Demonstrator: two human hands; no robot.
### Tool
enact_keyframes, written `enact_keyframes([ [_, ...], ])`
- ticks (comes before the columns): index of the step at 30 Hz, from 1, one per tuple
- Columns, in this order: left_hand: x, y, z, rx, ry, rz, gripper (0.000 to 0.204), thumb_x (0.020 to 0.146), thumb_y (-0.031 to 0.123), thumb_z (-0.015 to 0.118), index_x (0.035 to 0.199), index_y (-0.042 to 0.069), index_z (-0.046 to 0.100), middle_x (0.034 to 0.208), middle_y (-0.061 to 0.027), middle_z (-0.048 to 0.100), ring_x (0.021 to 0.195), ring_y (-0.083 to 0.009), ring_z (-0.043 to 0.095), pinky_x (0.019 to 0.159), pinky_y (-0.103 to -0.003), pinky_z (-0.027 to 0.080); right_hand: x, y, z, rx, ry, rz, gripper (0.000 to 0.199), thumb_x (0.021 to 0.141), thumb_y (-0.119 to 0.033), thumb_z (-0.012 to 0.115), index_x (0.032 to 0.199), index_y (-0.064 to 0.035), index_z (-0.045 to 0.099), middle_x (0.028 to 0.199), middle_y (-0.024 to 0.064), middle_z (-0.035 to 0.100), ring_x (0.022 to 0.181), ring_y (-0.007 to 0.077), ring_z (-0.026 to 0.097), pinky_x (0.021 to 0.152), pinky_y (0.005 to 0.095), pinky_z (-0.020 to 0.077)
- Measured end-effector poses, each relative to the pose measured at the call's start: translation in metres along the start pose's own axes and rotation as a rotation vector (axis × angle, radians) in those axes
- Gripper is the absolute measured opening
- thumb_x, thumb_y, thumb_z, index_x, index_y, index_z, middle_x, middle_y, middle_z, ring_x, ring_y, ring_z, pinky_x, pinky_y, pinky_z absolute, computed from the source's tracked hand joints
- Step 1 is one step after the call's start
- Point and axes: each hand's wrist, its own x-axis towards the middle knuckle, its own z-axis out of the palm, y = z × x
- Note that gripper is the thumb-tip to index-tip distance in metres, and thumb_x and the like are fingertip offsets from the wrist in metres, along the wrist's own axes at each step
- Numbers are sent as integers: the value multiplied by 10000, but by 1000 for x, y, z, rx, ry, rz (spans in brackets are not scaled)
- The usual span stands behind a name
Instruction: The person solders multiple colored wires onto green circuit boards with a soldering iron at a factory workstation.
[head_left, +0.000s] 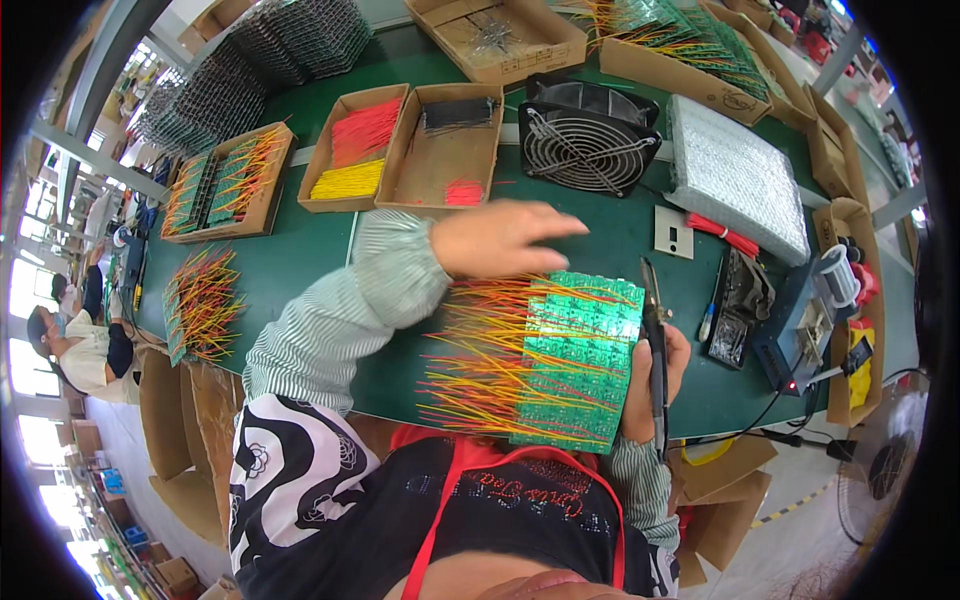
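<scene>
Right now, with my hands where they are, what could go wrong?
Your right hand holds a black pen-shaped tool against or very near the edge of the green circuit panel; if its tip is hot, it might mark the panel. The red and yellow wires overlap loosely, so they could tangle. Your left sleeve sits close to them and might snag one.

A black, square-framed cooling fan (590, 135) with a round wire guard (572, 160) sits on a green workbench (290, 262), just left of a bubble-wrapped package (740, 172). Upper left stand grey, gridlike stacks (285, 55), possibly wire mesh.
</scene>
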Motion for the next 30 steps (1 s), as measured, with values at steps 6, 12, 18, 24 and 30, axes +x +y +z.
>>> enact_keyframes([
  [6,-24,-98,-83,665,303,-415,119,762,135,607,824,34,601,786,-120,582,749,-275,593,659,-388,469,-1,-5,4,-6,-20,-21,349,904,-153,550,1171,17,405,1013,95,547,904,139,520,838,277,408],
  [12,11,-150,-72,902,229,-494,196,730,144,662,897,60,600,877,-104,564,914,-276,566,743,-390,487,-1,2,0,-25,-29,-62,344,904,-107,531,1185,23,382,1034,109,546,924,151,524,846,289,407],
  [18,34,-181,-70,1007,132,-473,112,736,116,643,824,48,628,875,-108,574,906,-288,564,753,-393,495,1,1,1,-13,-63,-48,357,898,-94,530,1195,22,369,1081,137,538,953,170,530,864,311,403],
  [24,26,-173,-69,988,56,-489,122,770,58,548,831,66,653,899,-90,598,898,-264,572,758,-377,506,5,3,3,-23,-72,-61,369,897,-102,535,1204,12,367,1094,140,529,946,172,531,851,314,411],
  [30,14,-172,-59,974,129,-413,113,808,112,548,822,62,648,839,-109,590,848,-277,553,758,-373,482,8,2,6,-8,-73,-57,385,891,-139,564,1200,3,383,1077,123,529,929,159,524,825,295,419],
])
